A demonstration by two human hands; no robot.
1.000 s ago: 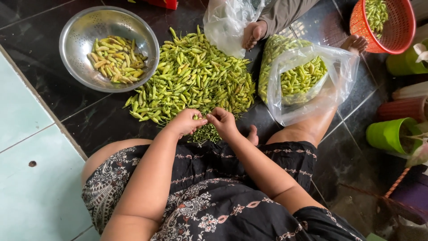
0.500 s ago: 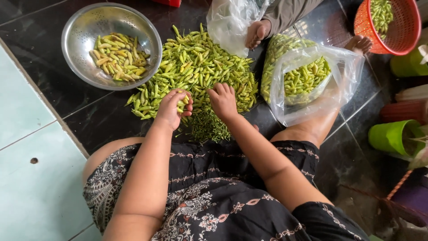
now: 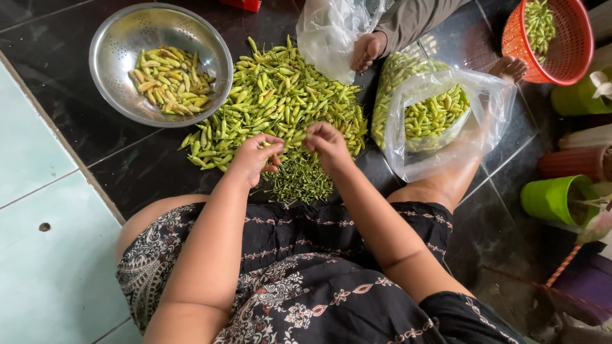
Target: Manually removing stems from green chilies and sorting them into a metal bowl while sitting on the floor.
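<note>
Left hand (image 3: 255,156): fingers curled around green chillies (image 3: 280,95), ready to work on.
Right hand (image 3: 328,143): fingers pinched, grip unclear.
Stems (image 3: 299,181): heaped just below both.

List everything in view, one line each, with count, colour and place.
chilli pile: one heap, green, on the dark floor, centre
stem heap: one, dark green, just below the pile
metal colander: one, silver, upper left, holding yellowish chillies
clear bag of chillies: one, open, right of the pile
empty clear bag: one, crumpled, top centre
red basket: one, top right, with green chillies inside
green cups: two, right edge
another person's feet: two, top, beside the bags
pale tiles: left floor
left hand: one, holding chillies at the pile's near edge
right hand: one, pinching a chilli beside the left
</note>
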